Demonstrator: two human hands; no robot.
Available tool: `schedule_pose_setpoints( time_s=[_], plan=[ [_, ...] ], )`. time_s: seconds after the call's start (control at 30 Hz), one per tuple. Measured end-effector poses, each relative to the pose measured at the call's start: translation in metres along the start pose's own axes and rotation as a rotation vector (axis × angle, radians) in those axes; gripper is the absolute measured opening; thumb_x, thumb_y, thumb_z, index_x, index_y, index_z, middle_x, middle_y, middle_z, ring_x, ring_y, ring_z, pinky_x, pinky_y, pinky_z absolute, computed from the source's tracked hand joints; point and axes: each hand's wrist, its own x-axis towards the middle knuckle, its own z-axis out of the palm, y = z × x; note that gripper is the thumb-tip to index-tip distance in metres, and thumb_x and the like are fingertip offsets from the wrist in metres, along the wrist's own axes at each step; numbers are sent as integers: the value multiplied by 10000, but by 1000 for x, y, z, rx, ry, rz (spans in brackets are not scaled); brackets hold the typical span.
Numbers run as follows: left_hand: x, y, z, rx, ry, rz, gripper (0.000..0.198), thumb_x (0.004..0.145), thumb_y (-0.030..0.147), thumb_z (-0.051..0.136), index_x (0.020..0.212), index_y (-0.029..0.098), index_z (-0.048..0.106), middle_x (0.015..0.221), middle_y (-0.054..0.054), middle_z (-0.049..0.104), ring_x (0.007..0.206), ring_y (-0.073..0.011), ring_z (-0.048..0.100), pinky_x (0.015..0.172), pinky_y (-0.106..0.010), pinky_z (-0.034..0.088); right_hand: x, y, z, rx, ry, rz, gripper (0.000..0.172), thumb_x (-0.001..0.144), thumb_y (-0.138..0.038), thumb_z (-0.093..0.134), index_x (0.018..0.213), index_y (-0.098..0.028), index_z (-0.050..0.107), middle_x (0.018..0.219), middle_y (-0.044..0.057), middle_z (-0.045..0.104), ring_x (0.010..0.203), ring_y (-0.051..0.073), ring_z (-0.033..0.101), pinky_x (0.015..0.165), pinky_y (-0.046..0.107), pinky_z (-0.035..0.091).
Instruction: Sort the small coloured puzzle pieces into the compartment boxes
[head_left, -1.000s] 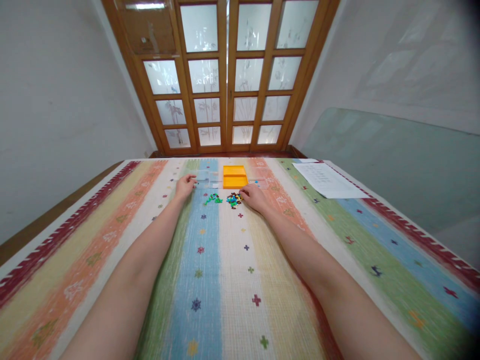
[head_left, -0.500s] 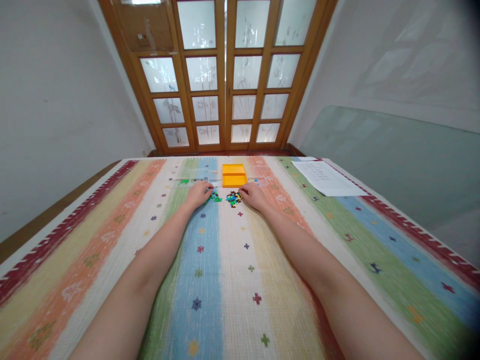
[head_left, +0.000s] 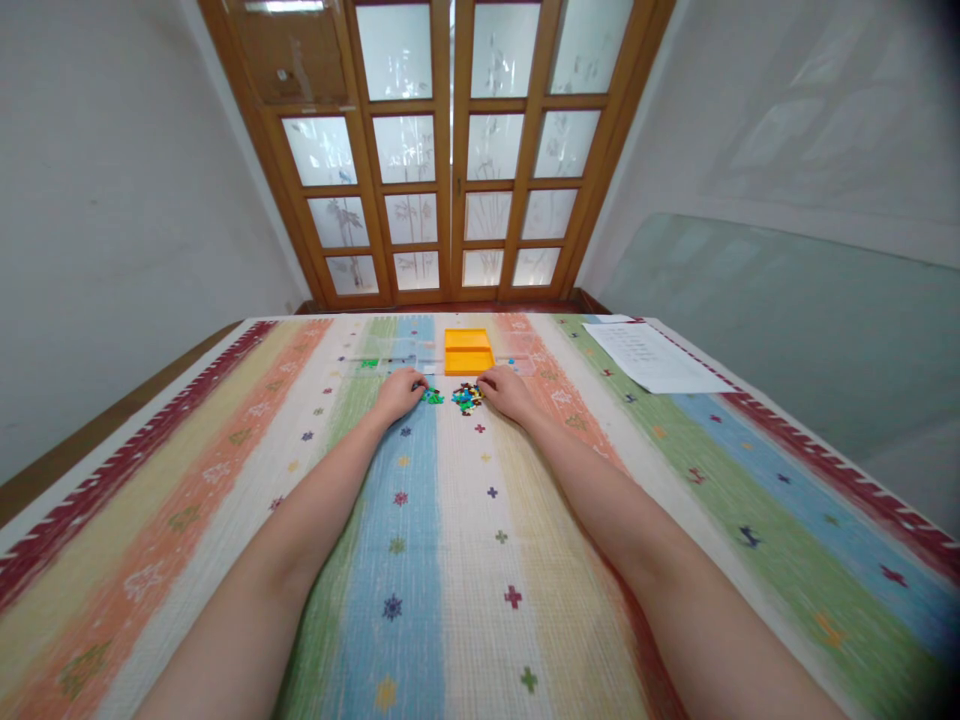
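My left hand (head_left: 402,391) rests at the left edge of a small pile of green and blue pieces (head_left: 433,397), its fingers curled together over them. Whatever is between those fingertips is too small to make out. My right hand (head_left: 504,388) lies at the right side of a mixed pile of tiny coloured pieces (head_left: 466,399), fingers pinched close to it; what they hold, if anything, is hidden. Just beyond both piles sits an open yellow box (head_left: 470,361) with its lid raised at the back.
Left of the yellow box is a clear compartment tray (head_left: 390,367) with green pieces (head_left: 369,363) in it. To the right, a clear tray (head_left: 523,366) holds a blue piece. Printed paper (head_left: 652,355) lies at the far right on the striped tablecloth (head_left: 480,560).
My left hand has shifted very slightly at the green and blue pile. My right hand stays nearly still beside the mixed pile.
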Motion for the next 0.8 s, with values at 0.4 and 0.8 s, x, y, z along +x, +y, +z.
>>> schedule_pose_setpoints(
  time_s=[0.4,0.8],
  plan=[
    [-5,7,0,-55,35,15,113,871,281,675,879,199,753,946,-82,697,962,-254,618,921,-381,466,0,1,1,10,3,2,226,1001,-251,568,938,-186,775,972,88,751,939,220,619,855,309,410],
    [-1,3,6,-355,248,-146,127,916,290,582,912,205,676,848,-38,702,792,-201,628,781,-326,474,-1,1,0,24,5,-10,220,1001,-243,570,925,-191,770,972,79,756,936,215,625,854,302,415]
  ],
)
